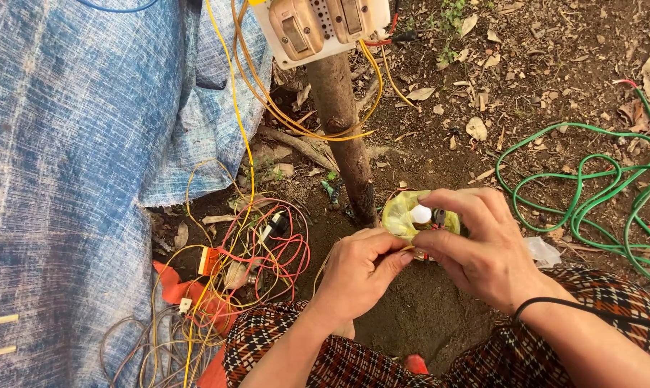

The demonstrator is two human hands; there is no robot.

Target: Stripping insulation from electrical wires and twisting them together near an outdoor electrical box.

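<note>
While wires lie tangled nearby, a yellow bag is gripped.
A small white part, perhaps a bulb, is pinched by the right hand; the left hand is closed on the bag's edge.

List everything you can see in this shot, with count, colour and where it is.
small bulb: one, white, between the fingers of both hands
plastic bag: one, yellow, under the bulb
switch board: one, cream, on top of the wooden post
loose wires: a tangle, yellow and red, on soil left of the post
cable: one coil, green, right
cloth: one, blue, left
dry leaves: many, brown, on the ground
left hand: pinching by the bag
right hand: around the bulb, black band at the wrist
</note>
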